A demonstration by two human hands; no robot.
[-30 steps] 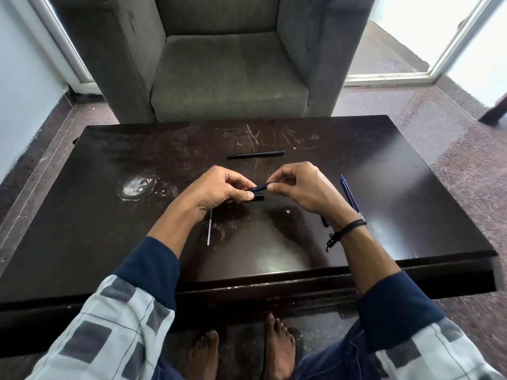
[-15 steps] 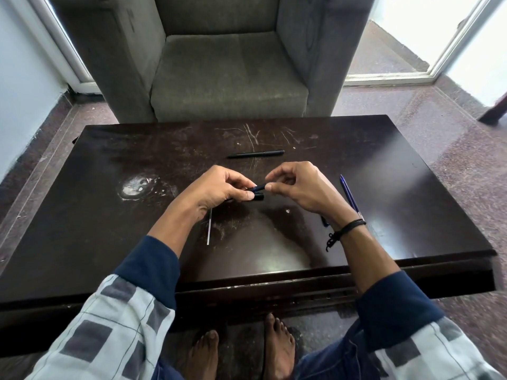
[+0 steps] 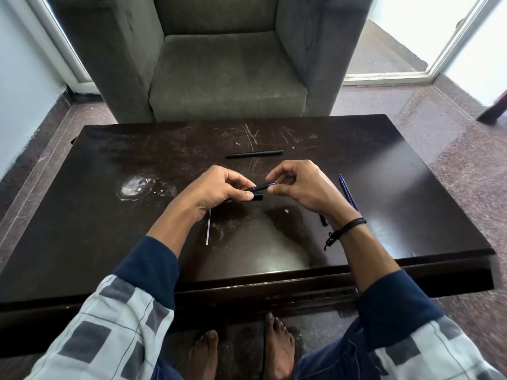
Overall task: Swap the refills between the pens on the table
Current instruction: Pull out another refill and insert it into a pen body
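Observation:
My left hand [image 3: 219,187] grips a black pen barrel [image 3: 258,197] just above the middle of the dark table [image 3: 109,215]. A thin blue refill [image 3: 263,186] sticks out of the barrel toward the right, and my right hand [image 3: 299,187] pinches its free end. A loose thin clear refill [image 3: 208,227] lies on the table under my left wrist. A whole black pen [image 3: 255,154] lies farther back. A blue pen [image 3: 348,192] lies to the right, behind my right wrist. A small black pen part [image 3: 323,220] lies beside that wrist.
A grey armchair [image 3: 227,72] stands right behind the table. A white smudge [image 3: 135,186] marks the tabletop at the left. My bare feet [image 3: 241,352] rest on the floor under the table's near edge. A glass door opens at the far right.
My right hand has shifted slightly right, and a little more of the blue refill shows between the hands. The left hand stays put.

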